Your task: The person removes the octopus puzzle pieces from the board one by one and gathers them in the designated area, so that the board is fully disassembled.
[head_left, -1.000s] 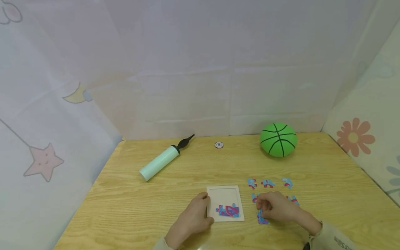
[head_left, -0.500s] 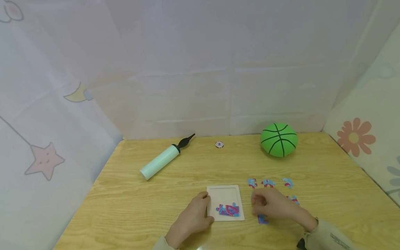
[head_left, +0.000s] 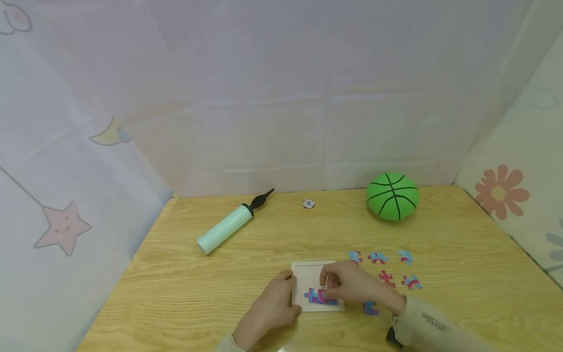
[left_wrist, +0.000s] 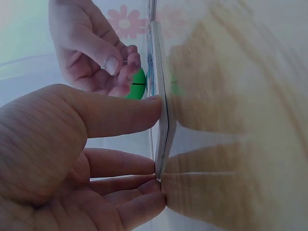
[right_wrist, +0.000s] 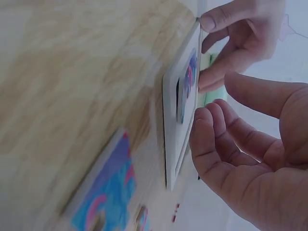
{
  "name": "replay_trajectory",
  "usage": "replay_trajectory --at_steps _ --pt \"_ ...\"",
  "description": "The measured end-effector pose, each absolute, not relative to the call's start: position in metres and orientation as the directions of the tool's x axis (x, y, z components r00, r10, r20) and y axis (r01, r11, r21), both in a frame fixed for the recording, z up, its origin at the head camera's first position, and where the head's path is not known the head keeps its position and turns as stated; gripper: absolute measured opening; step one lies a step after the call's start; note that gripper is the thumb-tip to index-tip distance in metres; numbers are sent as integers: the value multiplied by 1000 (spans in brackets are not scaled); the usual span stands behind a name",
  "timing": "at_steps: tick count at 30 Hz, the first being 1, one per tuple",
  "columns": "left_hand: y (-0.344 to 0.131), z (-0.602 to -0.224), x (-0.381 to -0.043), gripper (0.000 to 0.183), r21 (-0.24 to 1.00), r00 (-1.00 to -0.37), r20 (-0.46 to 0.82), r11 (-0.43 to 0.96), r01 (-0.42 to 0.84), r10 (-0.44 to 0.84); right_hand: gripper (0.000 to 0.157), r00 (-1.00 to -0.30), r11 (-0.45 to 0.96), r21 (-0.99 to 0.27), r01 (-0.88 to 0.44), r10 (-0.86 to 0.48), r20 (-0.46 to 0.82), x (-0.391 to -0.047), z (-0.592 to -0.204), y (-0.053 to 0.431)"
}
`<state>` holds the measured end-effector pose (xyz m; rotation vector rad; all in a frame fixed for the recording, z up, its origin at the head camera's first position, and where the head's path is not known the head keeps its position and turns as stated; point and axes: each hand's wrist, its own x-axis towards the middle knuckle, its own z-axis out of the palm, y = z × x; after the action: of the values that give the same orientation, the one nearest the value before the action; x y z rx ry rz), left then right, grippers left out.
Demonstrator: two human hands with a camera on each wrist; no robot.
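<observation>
A white puzzle tray (head_left: 307, 275) lies on the table, with joined blue, pink and purple puzzle pieces (head_left: 314, 296) along its near side. My left hand (head_left: 272, 302) grips the tray's left edge, thumb near the front corner and fingers farther back. Over the tray's right part, my right hand (head_left: 352, 284) has its thumb and fingers curled together. In the left wrist view, a thin edge shows between the right thumb (left_wrist: 108, 60) and fingertips; the puzzle piece there is mostly hidden. A loose corner piece (head_left: 370, 308) lies right of the tray.
Several loose puzzle pieces (head_left: 387, 277) lie in rows to the right of the tray. Behind are a green ball (head_left: 393, 196), a poker chip (head_left: 309, 204) and a pale green hand pump (head_left: 226, 228) with a black nozzle. A printed cloth (head_left: 264, 98) hangs behind the table.
My right hand has moved left from the loose pieces to above the tray. The piece nearest the tray's right side has gone from the table. My left hand has stayed put.
</observation>
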<state>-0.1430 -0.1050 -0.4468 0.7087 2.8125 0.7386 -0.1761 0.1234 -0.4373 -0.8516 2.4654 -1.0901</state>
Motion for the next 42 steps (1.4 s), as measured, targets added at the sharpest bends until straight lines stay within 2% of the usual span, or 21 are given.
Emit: replay_trajectory --at_steps 11,22,32,42 --pt "-104 -447 -143 56 490 -874 -37 771 407 484 13 -735 452 -801 -392 -678 -22 -179 -444 98" --pt "-105 -447 -143 58 482 -871 -39 773 414 490 17 -744 465 -796 -388 -668 -27 -180 -447 95" --pt "-105 -447 -144 58 473 -871 -51 780 410 489 29 -738 483 -778 -402 -674 -37 -182 -446 94" --pt "-106 -447 -145 57 469 -871 -51 782 411 488 27 -747 503 -759 -413 -664 -33 -182 -447 92"
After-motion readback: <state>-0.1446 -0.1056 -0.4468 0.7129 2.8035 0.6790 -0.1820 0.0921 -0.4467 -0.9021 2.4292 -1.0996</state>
